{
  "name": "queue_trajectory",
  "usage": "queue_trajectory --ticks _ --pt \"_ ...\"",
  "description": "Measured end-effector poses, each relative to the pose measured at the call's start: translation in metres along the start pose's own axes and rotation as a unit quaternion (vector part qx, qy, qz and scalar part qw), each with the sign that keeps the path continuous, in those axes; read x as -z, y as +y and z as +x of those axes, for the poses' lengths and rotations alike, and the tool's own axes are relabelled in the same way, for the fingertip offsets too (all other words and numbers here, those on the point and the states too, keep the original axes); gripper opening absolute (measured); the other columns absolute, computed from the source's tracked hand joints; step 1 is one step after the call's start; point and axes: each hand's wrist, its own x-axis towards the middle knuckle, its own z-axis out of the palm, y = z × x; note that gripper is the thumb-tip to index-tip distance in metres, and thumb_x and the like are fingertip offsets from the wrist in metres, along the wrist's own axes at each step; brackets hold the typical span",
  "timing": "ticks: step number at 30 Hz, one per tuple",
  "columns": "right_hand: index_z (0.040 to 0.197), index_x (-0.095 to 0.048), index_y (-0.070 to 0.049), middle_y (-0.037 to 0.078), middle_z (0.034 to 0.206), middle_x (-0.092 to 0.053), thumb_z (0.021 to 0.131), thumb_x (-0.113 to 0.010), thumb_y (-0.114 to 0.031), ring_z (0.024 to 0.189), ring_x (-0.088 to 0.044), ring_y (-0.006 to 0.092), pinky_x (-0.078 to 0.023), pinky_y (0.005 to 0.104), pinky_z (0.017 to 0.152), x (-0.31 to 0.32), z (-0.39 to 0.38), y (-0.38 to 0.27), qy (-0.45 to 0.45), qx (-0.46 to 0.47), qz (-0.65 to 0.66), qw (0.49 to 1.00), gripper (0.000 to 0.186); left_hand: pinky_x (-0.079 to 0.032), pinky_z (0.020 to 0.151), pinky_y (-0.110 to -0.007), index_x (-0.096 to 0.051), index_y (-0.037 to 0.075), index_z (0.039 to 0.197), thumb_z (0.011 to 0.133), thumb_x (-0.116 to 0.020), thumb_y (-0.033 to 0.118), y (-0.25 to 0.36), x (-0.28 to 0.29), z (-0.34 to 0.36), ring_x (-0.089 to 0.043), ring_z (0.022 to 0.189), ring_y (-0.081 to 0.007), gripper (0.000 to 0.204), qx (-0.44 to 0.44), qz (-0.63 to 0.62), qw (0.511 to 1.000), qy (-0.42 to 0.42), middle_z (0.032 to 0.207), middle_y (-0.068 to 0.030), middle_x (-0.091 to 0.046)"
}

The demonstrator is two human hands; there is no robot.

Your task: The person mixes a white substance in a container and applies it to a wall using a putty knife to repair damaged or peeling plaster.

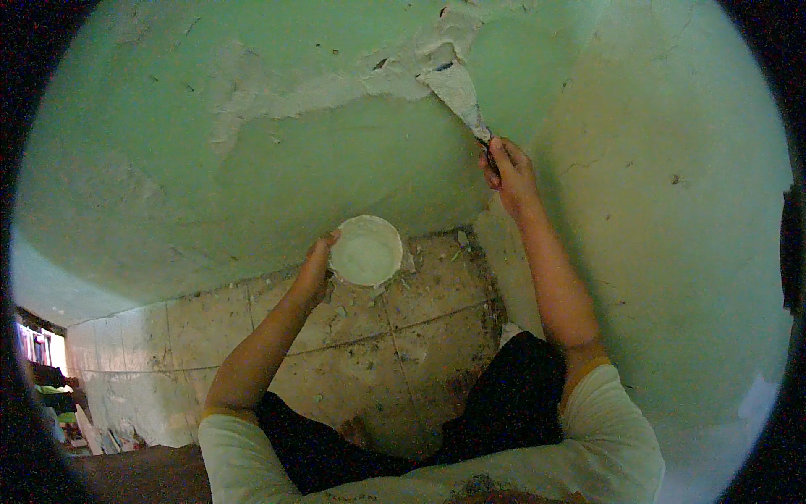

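My right hand (510, 172) is closed round the dark handle of a putty knife (457, 91). Its wide blade is coated with pale filler and touches the green wall (336, 160) at the right end of a rough band of filler (311, 94). A small dark gap shows in the wall by the blade's edge. Lower down, my left hand (316, 267) grips the left side of a round white tub (366, 250), its thumb at the rim. Pale, smooth-looking material lies inside the tub. The fingers under it are mostly hidden.
A second wall (663, 168) meets the green one in a corner close to my right arm. Chips of plaster litter the tiled floor (361, 361) below. My bent knees in dark trousers are near the bottom. Assorted objects (88, 424) stand at the far lower left.
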Motion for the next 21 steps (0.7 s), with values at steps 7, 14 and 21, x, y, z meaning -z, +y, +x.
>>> queue_trajectory --ticks 7,14,21 --pt "0.100 -0.057 -0.010 -0.001 0.073 -0.057 0.100 -0.054 -0.038 0.052 -0.041 0.0063 -0.032 0.0228 0.047 0.010 -0.007 0.015 0.005 0.036 0.018 0.999 0.028 -0.029 0.106 -0.050 -0.046 0.007 0.138 0.081 -0.059 0.059 0.011 -0.014 -0.014 -0.041 0.127 -0.0350 0.079 -0.022 0.002 1.000 -0.006 0.139 -0.0154 -0.049" --pt "0.105 -0.058 -0.010 -0.001 0.073 -0.056 0.100 -0.053 -0.041 0.054 -0.042 0.0065 -0.032 0.0227 0.049 0.009 -0.008 0.009 -0.002 0.038 0.056 0.998 0.031 -0.026 0.108 -0.051 -0.044 0.006 0.140 0.081 -0.059 0.059 0.006 -0.012 -0.005 -0.039 0.131 -0.0361 0.081 -0.005 -0.008 1.000 -0.010 0.142 -0.0174 -0.046" --pt "0.106 -0.058 -0.010 -0.003 0.074 -0.057 0.098 -0.053 -0.047 0.056 -0.043 0.0062 -0.034 0.0217 0.051 -0.027 0.003 -0.025 0.011 0.027 0.102 0.994 0.038 -0.027 0.107 -0.050 -0.045 0.007 0.140 0.083 -0.057 0.056 0.004 -0.016 -0.006 -0.040 0.131 -0.0339 0.076 -0.020 -0.003 0.999 -0.026 0.143 -0.0161 -0.046"
